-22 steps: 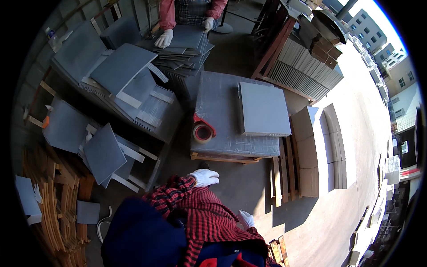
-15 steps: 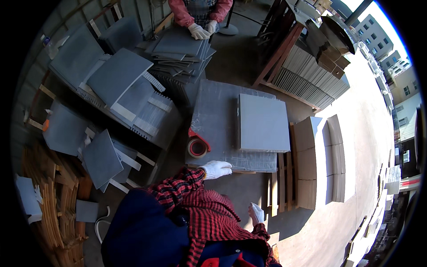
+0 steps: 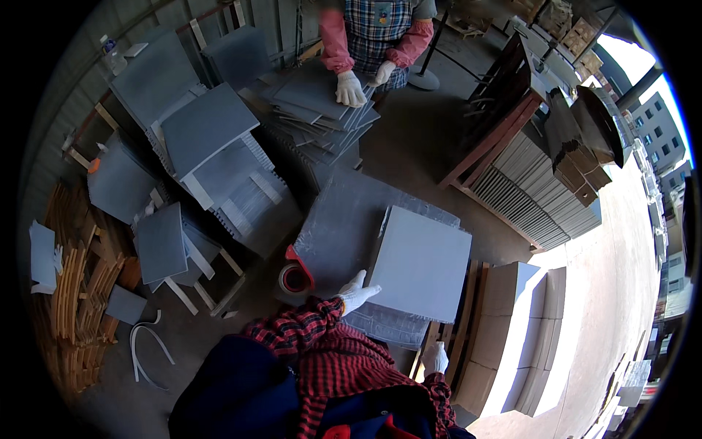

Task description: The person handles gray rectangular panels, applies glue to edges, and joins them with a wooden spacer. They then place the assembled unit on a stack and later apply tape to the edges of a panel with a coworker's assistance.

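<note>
Left hand gloved, fingers spread, touching near-left corner of grey tile lying flat on wrapped pallet stack, right side. Right hand low beside pallet edge, grip unclear, probably empty. Tile likely stiff, heavy, brittle; grip opposite edges

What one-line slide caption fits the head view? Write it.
Gloved left hand touches a grey square panel beside a tape dispenser; right hand hangs low.

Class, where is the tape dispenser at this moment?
In the head view, the red tape dispenser sits low and left of centre, at the near left corner of the wrapped stack, just left of the person's gloved left hand.
</note>
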